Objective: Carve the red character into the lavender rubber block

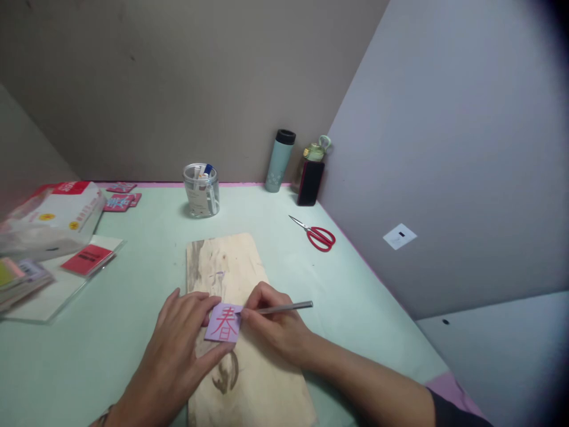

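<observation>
On the wooden board lies a small purple square with a large red Chinese character drawn on it. My left hand steadies it, thumb at the lower edge and fingers at the upper left corner. My right hand pinches a slim silver pen-shaped tool at the square's right edge. The tool's handle points right, and its tip is hidden by my fingers, so its kind is unclear. Dark marks show on the board above and below the square.
Red-handled scissors lie right of the board. Behind stand a clear jar of pens, a teal tumbler, a green-lidded bottle and a phone. Leftward are a plastic bag, red-and-blue pieces and a red packet.
</observation>
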